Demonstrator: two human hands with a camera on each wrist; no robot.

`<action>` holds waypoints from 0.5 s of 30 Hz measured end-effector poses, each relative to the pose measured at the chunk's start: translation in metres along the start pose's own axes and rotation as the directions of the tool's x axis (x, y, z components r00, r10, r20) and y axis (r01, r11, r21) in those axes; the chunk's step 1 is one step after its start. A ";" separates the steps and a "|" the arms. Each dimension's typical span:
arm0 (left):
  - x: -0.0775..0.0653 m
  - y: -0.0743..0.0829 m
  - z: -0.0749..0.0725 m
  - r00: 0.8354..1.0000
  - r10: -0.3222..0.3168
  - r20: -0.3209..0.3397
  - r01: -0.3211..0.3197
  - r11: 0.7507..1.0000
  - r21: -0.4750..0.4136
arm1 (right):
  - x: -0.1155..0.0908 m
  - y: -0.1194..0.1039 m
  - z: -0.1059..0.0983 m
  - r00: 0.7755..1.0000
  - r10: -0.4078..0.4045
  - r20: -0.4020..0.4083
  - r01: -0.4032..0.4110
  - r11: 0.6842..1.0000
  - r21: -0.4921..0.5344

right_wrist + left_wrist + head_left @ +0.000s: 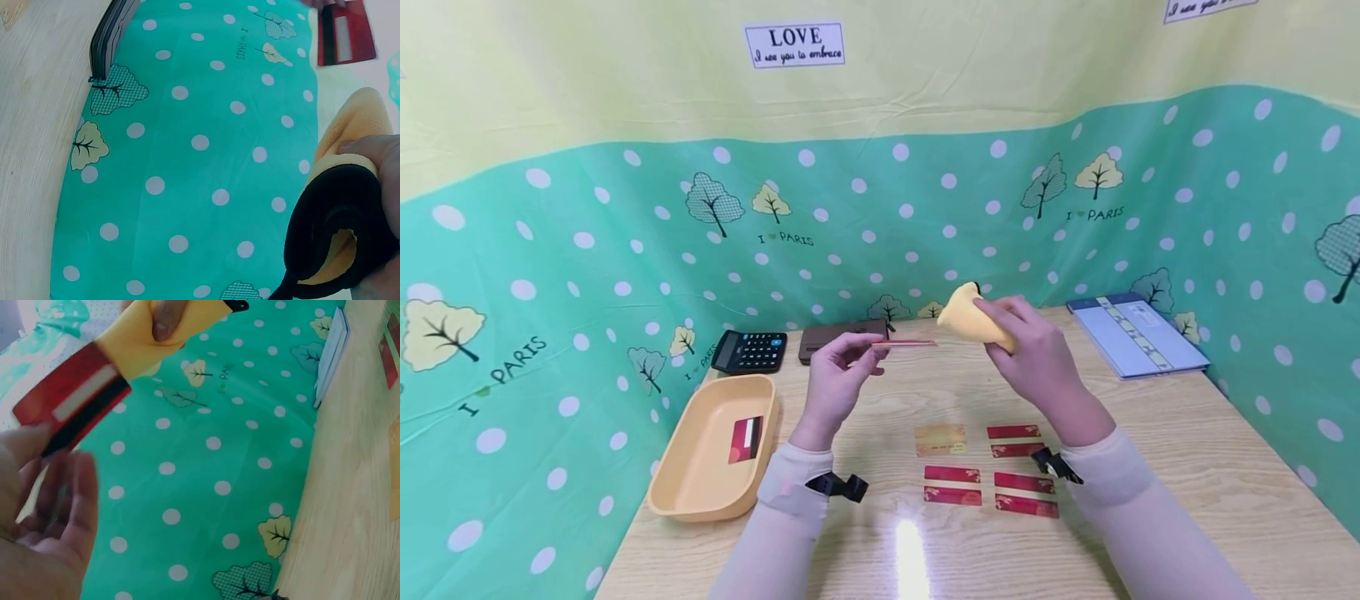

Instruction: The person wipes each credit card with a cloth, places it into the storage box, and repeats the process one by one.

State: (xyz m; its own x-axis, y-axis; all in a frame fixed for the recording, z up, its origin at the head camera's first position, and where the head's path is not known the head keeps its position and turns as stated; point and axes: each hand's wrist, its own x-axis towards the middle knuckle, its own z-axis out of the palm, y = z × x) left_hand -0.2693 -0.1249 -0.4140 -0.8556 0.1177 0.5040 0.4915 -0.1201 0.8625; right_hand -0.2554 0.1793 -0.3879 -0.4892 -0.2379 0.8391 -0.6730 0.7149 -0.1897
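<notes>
My left hand [838,379] pinches a red bank card [78,394] by one end, between thumb and fingers, above the table. A black stripe and a white strip run along the card's visible face. My right hand [1037,354] grips a bunched yellow cloth [973,318] with a black edge [325,219]. In the right wrist view, a narrow space separates the cloth from the card. Below the hands, a gold card [940,440] and several red cards [952,485] lie in two columns on the table.
On the left, an orange-yellow tray [673,492] holds another red card [745,439]. Behind it are a black calculator [750,352] and a brown wallet-like case [842,337]. A blue-grey folder [1138,333] lies at the back right. A green dotted curtain [880,242] encloses the table.
</notes>
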 end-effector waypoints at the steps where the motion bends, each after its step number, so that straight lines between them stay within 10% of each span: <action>1: 0.000 0.000 0.000 1.000 0.014 -0.023 -0.014 1.000 -0.009 | 0.000 0.000 0.000 1.000 0.001 -0.001 -0.001 1.000 0.002; 15: 0.002 -0.002 0.001 0.996 -0.011 -0.088 0.004 0.998 -0.070 | 0.000 0.000 0.003 1.000 0.026 0.008 -0.026 0.999 0.036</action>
State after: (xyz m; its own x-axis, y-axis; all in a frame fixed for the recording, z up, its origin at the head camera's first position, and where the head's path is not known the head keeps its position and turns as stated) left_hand -0.2721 -0.1231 -0.4149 -0.8718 0.0315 0.4889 0.4752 -0.1886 0.8594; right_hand -0.2569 0.1771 -0.3897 -0.5109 -0.2247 0.8297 -0.6797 0.6965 -0.2299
